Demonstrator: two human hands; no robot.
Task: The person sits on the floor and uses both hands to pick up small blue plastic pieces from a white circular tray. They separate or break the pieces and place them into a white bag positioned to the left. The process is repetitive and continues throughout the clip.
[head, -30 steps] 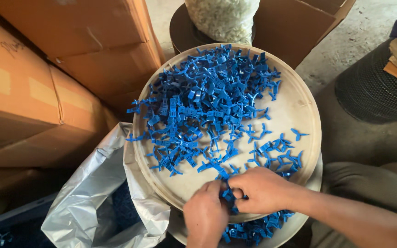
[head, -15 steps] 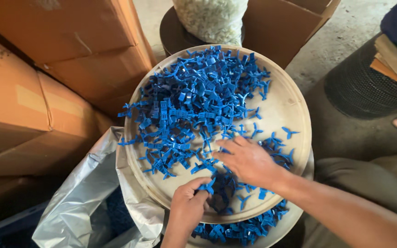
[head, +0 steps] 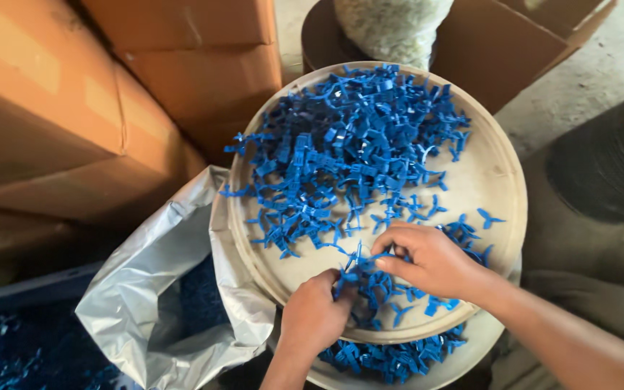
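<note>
both sets of fingers are pinched on small blue plastic pieces (head: 359,263) near the front edge of the round tray (head: 496,180). left hand (head: 315,314) curls in from below, right hand (head: 435,260) comes from the right edge, fingertips nearly meeting over a little clump. the main heap of blue pieces (head: 348,144) covers the tray's back and left side. more of them sit on a lower tray (head: 391,357) under the front rim. a silver bag (head: 153,303) hangs open just off the left edge, cardboard boxes (head: 110,94) behind it.
</note>
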